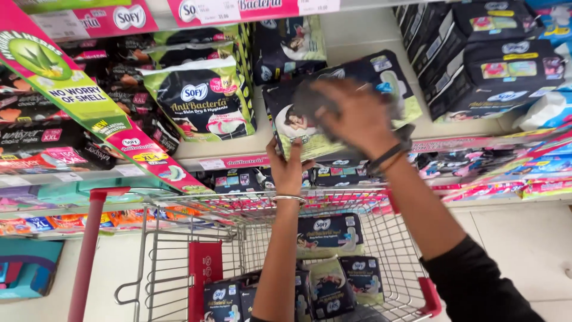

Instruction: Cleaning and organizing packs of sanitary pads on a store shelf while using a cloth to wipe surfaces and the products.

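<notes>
Grip: as I stand at the shelf, my left hand props the dark sanitary-pad pack from below while my right hand spreads across its front, clamping it.
Pack: tilted at the shelf edge, above the wire trolley.
Trolley: matching packs lie inside.

Dark soft pack with pale green corner and a printed figure | tilted, front face toward the camera | held at the edge of the white shelf | above the wire cart

White shop shelves with pink edge strips, pale floor.
</notes>
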